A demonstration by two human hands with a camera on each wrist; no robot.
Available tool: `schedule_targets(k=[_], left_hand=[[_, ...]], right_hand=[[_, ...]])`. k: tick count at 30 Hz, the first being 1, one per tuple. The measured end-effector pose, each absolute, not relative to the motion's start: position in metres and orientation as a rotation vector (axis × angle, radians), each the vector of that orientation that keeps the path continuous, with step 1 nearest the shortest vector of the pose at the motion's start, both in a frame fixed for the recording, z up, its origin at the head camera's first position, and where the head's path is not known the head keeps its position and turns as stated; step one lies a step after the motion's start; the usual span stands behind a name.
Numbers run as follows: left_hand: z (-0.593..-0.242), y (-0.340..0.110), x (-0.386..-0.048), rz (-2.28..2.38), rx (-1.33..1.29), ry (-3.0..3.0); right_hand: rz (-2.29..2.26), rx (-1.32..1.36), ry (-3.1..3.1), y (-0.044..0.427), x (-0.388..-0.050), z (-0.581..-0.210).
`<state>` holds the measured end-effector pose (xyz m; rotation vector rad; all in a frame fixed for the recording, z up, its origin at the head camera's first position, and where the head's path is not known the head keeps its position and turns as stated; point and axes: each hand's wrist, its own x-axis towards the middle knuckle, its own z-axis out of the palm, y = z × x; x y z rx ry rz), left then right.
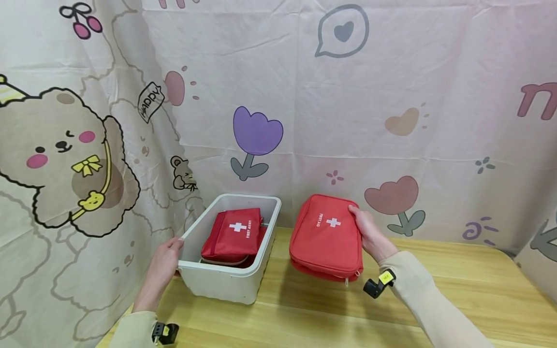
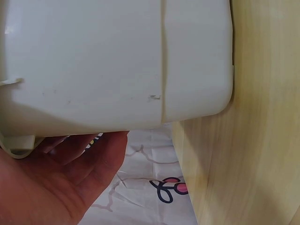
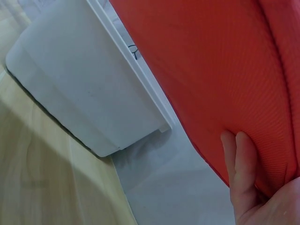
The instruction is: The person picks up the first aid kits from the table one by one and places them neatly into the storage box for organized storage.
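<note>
My right hand (image 1: 370,229) grips a red first aid bag (image 1: 322,251) by its right side and holds it tilted above the table, its white cross facing up. In the right wrist view, fingers (image 3: 241,164) press against the bag's red fabric (image 3: 211,65). Over at the left, my left hand (image 1: 163,261) holds the left rim of a white plastic bin (image 1: 228,285); the left wrist view has the same hand (image 2: 70,173) against the bin's wall (image 2: 93,61). Inside the bin lies a smaller red first aid kit (image 1: 232,237), on top of something red that is mostly hidden.
Both the bin and my hands are over a light wooden table (image 1: 444,280). A printed cloth (image 1: 304,96) hangs behind the table and along its left side. The bin stands near the table's left edge, a short gap from the held bag.
</note>
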<state>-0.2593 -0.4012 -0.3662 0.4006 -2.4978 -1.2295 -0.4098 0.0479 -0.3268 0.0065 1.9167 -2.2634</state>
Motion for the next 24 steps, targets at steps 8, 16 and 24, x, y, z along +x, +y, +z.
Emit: schedule_targets(k=[8,16,24], left_hand=[[-0.366,-0.4,-0.259,-1.235,0.401,-2.5],[-0.366,-0.401,-0.259,-1.202,0.407,-2.497],[-0.367,-0.401,-0.259,-1.219,0.403,-2.478]], right_hand=[[-2.27,0.007,1.906,0.039,-0.41,-0.322],[-2.266,-0.007,1.93,0.03,-0.41,-0.32],[-2.256,0.003,1.927,0.018,-0.41,-0.318]])
